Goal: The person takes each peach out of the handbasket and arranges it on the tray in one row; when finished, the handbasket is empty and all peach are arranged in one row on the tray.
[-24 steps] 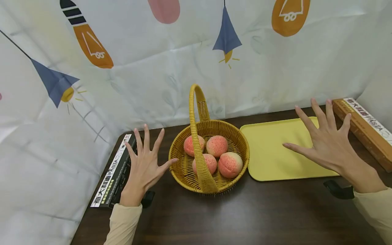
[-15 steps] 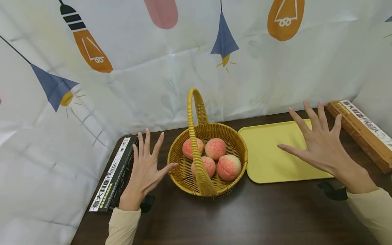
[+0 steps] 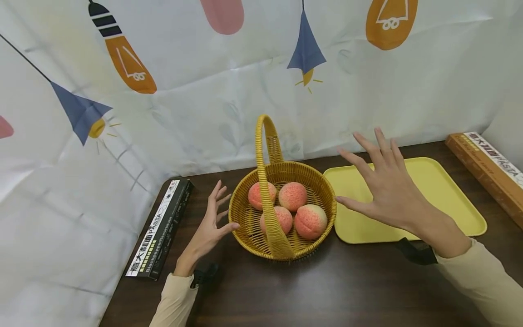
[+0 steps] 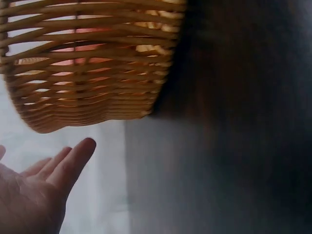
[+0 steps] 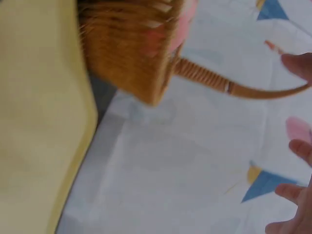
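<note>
A yellow wicker basket with a tall handle stands mid-table, holding several pink peaches. Beside its left rim is my left hand, fingers spread and palm turned to the basket, holding nothing. The left wrist view has that hand below the woven side, with a gap between them. My right hand, fingers spread and empty, hovers over the yellow tray, its thumb near the basket's right rim. Only fingers of the right hand show at the right wrist view's edge, past the basket.
At the table's left edge lies a black pasta box. An orange-brown pasta box lies at the far right, beyond the tray. A white printed cloth hangs behind the dark table.
My right hand has moved left across the tray, toward the basket. My left hand has turned its palm to the basket and shifted right, off the black box. The basket stays in place.
</note>
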`<state>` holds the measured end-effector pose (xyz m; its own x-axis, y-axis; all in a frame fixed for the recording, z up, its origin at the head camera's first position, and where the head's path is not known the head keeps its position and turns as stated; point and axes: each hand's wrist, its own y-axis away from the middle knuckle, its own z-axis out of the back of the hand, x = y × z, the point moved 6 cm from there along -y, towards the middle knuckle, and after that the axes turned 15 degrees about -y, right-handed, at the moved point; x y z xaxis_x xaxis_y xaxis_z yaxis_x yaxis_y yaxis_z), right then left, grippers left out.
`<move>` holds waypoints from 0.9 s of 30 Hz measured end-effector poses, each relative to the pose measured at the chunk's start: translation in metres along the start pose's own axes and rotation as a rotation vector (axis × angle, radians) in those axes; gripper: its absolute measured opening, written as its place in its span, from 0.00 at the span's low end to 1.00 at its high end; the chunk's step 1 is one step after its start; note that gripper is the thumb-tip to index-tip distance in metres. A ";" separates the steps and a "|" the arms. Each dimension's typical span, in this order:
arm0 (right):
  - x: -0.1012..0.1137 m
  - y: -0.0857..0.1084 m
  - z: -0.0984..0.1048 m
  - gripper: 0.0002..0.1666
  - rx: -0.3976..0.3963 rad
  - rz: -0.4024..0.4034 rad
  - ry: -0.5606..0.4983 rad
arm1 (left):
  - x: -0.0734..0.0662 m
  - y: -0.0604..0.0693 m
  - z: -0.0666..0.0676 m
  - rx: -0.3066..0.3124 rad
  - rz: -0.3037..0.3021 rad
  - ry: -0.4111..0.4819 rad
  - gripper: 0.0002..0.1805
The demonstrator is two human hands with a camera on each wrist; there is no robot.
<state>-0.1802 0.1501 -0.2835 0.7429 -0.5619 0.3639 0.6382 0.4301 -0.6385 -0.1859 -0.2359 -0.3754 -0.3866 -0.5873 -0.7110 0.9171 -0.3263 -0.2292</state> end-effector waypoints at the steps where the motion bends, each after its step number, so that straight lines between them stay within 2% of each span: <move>1: 0.006 -0.004 -0.002 0.54 -0.001 0.020 -0.001 | 0.002 0.000 -0.003 0.016 0.008 0.016 0.62; 5: 0.027 -0.015 -0.009 0.50 0.025 0.074 -0.024 | 0.006 -0.002 -0.013 0.082 0.037 0.032 0.66; 9: 0.040 -0.025 -0.019 0.48 0.111 0.080 -0.084 | 0.006 -0.005 -0.019 0.128 0.064 0.038 0.69; 14: 0.040 -0.029 -0.038 0.36 0.287 0.009 -0.197 | 0.006 -0.004 -0.020 0.148 0.071 0.061 0.71; 16: 0.036 -0.028 -0.048 0.31 0.372 -0.027 -0.243 | 0.006 -0.003 -0.021 0.153 0.062 0.080 0.70; 19: 0.031 -0.025 -0.065 0.28 0.521 -0.061 -0.314 | 0.006 -0.003 -0.023 0.162 0.057 0.109 0.69; 23: 0.026 -0.021 -0.084 0.29 0.686 -0.057 -0.383 | 0.009 -0.004 -0.024 0.174 0.065 0.108 0.70; 27: 0.023 -0.020 -0.096 0.27 0.734 0.000 -0.411 | 0.010 -0.004 -0.025 0.182 0.069 0.122 0.72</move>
<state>-0.1953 0.0610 -0.3277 0.6665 -0.3214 0.6727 0.5023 0.8604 -0.0866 -0.1907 -0.2221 -0.3976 -0.2984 -0.5225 -0.7987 0.9042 -0.4226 -0.0613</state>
